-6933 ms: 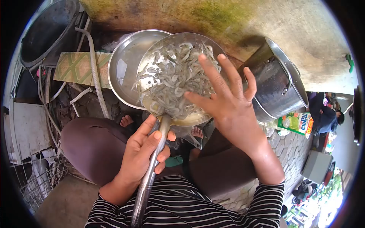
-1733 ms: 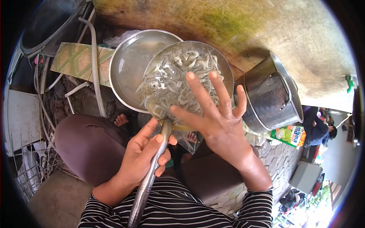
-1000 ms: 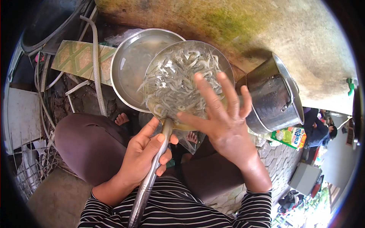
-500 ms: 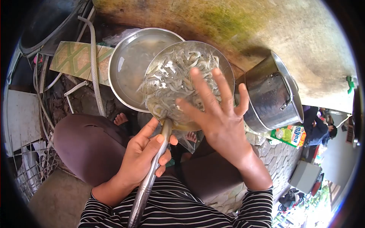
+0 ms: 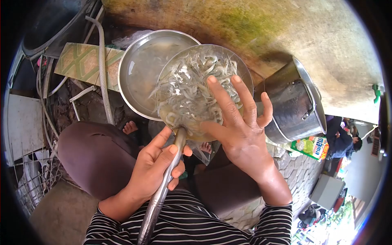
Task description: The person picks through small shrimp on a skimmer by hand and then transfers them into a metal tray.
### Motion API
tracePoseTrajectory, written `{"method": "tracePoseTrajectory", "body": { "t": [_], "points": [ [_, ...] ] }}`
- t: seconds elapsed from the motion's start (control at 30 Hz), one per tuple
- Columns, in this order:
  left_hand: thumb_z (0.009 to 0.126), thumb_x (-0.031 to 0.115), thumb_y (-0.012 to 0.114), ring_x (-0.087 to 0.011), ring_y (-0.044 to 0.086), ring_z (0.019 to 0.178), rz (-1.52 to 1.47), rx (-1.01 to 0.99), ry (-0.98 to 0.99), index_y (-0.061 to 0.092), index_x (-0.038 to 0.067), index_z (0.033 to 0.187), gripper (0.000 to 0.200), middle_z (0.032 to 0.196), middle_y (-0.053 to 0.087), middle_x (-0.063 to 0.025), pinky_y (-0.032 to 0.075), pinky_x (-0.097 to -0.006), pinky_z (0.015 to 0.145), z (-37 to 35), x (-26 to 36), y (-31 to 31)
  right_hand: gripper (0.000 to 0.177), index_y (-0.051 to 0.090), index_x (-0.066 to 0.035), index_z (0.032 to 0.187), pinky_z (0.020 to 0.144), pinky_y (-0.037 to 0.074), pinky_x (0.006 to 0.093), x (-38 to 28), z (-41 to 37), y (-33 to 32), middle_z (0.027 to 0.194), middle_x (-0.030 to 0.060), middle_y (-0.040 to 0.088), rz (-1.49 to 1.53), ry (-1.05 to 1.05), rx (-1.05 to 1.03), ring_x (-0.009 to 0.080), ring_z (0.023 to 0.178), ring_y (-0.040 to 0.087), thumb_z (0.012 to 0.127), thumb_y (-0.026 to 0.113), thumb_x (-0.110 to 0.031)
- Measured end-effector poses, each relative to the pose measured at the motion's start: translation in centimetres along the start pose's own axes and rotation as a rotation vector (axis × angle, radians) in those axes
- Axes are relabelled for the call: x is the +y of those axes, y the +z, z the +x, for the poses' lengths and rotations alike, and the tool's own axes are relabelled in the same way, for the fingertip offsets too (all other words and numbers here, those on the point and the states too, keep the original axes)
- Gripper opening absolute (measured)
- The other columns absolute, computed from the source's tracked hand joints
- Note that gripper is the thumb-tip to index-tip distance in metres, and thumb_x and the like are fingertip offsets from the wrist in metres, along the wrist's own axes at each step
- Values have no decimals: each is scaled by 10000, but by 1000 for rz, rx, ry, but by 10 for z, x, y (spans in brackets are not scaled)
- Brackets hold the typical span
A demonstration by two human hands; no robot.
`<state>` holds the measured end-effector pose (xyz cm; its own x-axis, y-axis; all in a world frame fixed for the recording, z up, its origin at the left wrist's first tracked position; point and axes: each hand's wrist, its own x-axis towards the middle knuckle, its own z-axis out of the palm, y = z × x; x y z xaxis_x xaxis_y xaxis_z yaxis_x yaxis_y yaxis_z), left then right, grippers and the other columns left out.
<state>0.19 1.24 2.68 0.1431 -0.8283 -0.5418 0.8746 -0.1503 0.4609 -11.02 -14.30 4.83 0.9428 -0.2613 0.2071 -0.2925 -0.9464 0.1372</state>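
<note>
My left hand [image 5: 157,165] is wrapped round the metal handle [image 5: 162,188] of a round strainer [image 5: 245,67]. Many small grey shrimp [image 5: 192,81] lie wet in the strainer. Over its right side hovers my right hand [image 5: 241,130], fingers spread, its fingertips above or touching the shrimp; contact is unclear. Behind the strainer, partly covered by it, a steel basin [image 5: 136,73] holds cloudy water.
A tilted metal pot [image 5: 290,102] stands at the right, near a green and white packet [image 5: 312,148]. A pale hose [image 5: 102,69] crosses a patterned board [image 5: 77,65] at the left. Another person [image 5: 343,139] is at the far right.
My right hand has shifted slightly right and down, with its fingers a little more bent. The strainer and my left hand are nearly where they were.
</note>
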Motion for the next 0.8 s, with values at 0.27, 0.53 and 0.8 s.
{"method": "tracePoseTrajectory", "body": {
  "t": [0.27,0.53,0.8],
  "points": [
    [908,133,445,-70,446,518,-19,-6,3,233,89,1352,494,911,515,-128,391,-167,338,0,-2,0,163,624,-284,692,1029,39,440,-3,1,2,1320,12,421,66,23,-8,236,1248,312,667,607,-123],
    [924,145,422,-77,474,564,-2,-51,-7,174,58,1366,514,924,529,-113,430,-178,391,0,0,-3,221,624,-281,791,1018,60,442,-3,1,10,1324,15,416,37,29,35,231,1241,322,694,589,-85],
    [923,153,428,-79,474,564,-4,-53,-12,160,61,1371,530,928,531,-113,431,-179,390,0,0,-3,56,606,-215,724,993,132,472,-6,0,14,1332,35,411,25,-51,67,221,1240,334,738,552,-222]
  ]
}}
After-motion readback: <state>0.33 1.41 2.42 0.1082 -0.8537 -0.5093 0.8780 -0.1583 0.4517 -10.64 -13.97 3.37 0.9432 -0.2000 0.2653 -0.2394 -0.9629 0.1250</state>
